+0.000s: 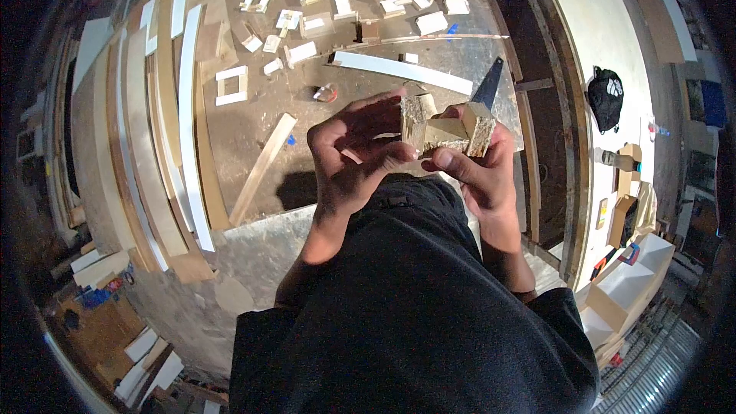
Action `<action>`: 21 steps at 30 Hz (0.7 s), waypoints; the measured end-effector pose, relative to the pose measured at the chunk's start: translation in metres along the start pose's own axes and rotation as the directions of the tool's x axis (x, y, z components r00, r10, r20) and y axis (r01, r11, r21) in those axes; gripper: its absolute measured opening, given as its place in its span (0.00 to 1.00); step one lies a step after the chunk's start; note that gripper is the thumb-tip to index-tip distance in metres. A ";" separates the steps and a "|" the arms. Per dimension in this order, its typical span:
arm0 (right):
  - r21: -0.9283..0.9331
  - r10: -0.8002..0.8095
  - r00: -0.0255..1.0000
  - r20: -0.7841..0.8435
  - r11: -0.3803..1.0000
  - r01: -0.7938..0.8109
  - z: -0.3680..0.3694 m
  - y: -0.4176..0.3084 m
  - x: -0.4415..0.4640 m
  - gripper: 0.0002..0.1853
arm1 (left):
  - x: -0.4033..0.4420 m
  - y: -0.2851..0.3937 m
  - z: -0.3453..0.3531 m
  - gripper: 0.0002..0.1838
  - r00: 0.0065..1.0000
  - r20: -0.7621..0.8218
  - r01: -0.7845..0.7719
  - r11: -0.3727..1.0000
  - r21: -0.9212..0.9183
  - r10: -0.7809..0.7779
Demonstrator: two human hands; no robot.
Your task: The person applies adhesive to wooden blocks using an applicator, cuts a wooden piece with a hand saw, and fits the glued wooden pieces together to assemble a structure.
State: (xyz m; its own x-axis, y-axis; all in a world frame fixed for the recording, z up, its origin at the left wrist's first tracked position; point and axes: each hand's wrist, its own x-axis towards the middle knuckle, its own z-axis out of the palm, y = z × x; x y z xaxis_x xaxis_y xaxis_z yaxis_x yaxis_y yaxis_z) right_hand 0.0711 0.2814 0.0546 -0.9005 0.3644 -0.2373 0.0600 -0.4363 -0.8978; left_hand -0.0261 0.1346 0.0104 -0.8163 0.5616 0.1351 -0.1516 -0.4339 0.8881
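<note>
A small U-shaped piece made of wood blocks (pixel 446 134) is held up in front of my body, its rough cut ends showing. My left hand (pixel 349 153) grips its left block, thumb at the lower edge and fingers behind. My right hand (pixel 491 172) is closed on the right block, with the thumb on its near face. Just beyond the right hand lies a handsaw (pixel 489 83), its dark blade pointing away and its handle hidden. A long white strip (pixel 402 70) lies on the worktable (pixel 368 96) behind the piece.
Several small wood frames and blocks (pixel 341 4) are scattered at the back of the table. Long boards (pixel 192 123) lie on the left, and a loose wood strip (pixel 262 169) is nearer. A black bag (pixel 606 98) and an open box (pixel 629 284) are on the right.
</note>
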 end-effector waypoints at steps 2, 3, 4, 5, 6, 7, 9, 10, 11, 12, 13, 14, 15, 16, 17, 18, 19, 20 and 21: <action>0.026 0.010 1.000 -0.019 1.000 -0.010 0.001 0.002 -0.001 0.24 | -0.007 -0.006 0.004 0.35 0.998 -0.061 0.002 0.997 -0.077 -0.007; 0.036 -0.021 0.999 -0.035 0.999 0.023 0.001 0.005 0.000 0.23 | -0.009 -0.009 0.007 0.35 0.997 -0.080 0.001 0.995 -0.102 -0.010; 0.045 -0.053 0.997 -0.051 0.997 0.055 0.000 0.007 0.000 0.22 | -0.010 -0.012 0.011 0.34 0.992 -0.091 -0.104 0.983 -0.148 0.092; 0.047 -0.054 0.997 -0.053 0.997 0.056 -0.001 0.008 -0.001 0.22 | -0.010 -0.011 0.011 0.33 0.985 -0.098 -0.156 0.973 -0.170 0.141; 0.040 -0.033 0.998 -0.049 0.999 0.035 -0.002 0.008 -0.001 0.22 | -0.011 -0.011 0.011 0.33 0.976 -0.104 -0.208 0.959 -0.191 0.190; 0.034 -0.014 0.999 -0.046 0.999 0.015 -0.002 0.008 -0.001 0.22 | -0.010 -0.006 0.006 0.31 0.989 -0.033 -0.150 0.972 -0.180 0.146; 0.044 -0.022 0.999 -0.050 0.999 0.025 -0.001 0.009 -0.002 0.22 | -0.008 0.000 -0.001 0.30 0.994 0.039 -0.092 0.982 -0.163 0.099; 0.053 -0.028 0.998 -0.051 0.998 0.031 -0.001 0.009 -0.002 0.22 | -0.007 0.002 -0.003 0.30 0.997 0.079 -0.016 0.995 -0.101 0.025; 0.055 -0.029 0.998 -0.052 0.998 0.031 -0.002 0.009 -0.002 0.22 | -0.007 0.003 -0.004 0.30 0.992 0.115 0.057 0.998 -0.034 -0.053; 0.052 -0.029 0.998 -0.047 0.998 0.032 -0.003 0.010 -0.001 0.22 | -0.007 0.004 -0.003 0.30 0.992 0.115 0.056 0.998 -0.033 -0.052; 0.049 -0.029 0.999 -0.042 0.998 0.031 -0.004 0.011 -0.001 0.22 | -0.007 0.006 -0.003 0.30 0.991 0.116 0.062 0.998 -0.018 -0.059; 0.049 -0.030 0.999 -0.041 0.998 0.032 -0.004 0.011 -0.002 0.22 | -0.007 0.007 -0.003 0.30 0.991 0.117 0.067 0.998 -0.003 -0.066; 0.029 -0.045 0.998 -0.042 0.999 0.046 -0.005 0.012 -0.002 0.22 | -0.006 0.008 -0.002 0.30 0.991 0.117 0.066 0.998 -0.003 -0.066; 0.009 -0.059 0.997 -0.042 0.998 0.060 -0.006 0.013 -0.002 0.22 | -0.005 0.010 -0.003 0.30 0.989 0.130 0.064 0.998 0.015 -0.066; 0.009 -0.060 0.997 -0.041 0.998 0.061 -0.005 0.012 -0.001 0.22 | -0.005 0.011 -0.003 0.30 0.987 0.144 0.063 0.998 0.032 -0.067; 0.000 -0.089 0.996 -0.027 0.996 0.089 -0.004 0.010 0.000 0.22 | -0.005 0.012 -0.003 0.30 0.987 0.145 0.062 0.998 0.033 -0.066; -0.009 -0.119 0.993 -0.013 0.993 0.118 -0.003 0.009 0.000 0.22 | -0.005 0.012 -0.003 0.30 0.989 0.138 0.053 0.998 0.033 -0.057; -0.009 -0.120 0.993 -0.014 0.993 0.120 -0.003 0.007 0.000 0.22 | -0.005 0.012 -0.002 0.30 0.990 0.132 0.043 0.999 0.033 -0.047; -0.022 -0.100 0.995 -0.003 0.995 0.100 -0.004 0.004 0.000 0.22 | -0.004 0.012 -0.003 0.30 0.990 0.134 0.042 0.999 0.033 -0.046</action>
State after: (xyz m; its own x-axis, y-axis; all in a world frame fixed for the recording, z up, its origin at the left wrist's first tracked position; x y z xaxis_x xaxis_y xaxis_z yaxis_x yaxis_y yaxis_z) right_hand 0.0726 0.2825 0.0492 -0.9007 0.4086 -0.1473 -0.0210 -0.3798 -0.9248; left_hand -0.0264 0.1249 0.0192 -0.7263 0.6705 0.1513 -0.1672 -0.3859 0.9072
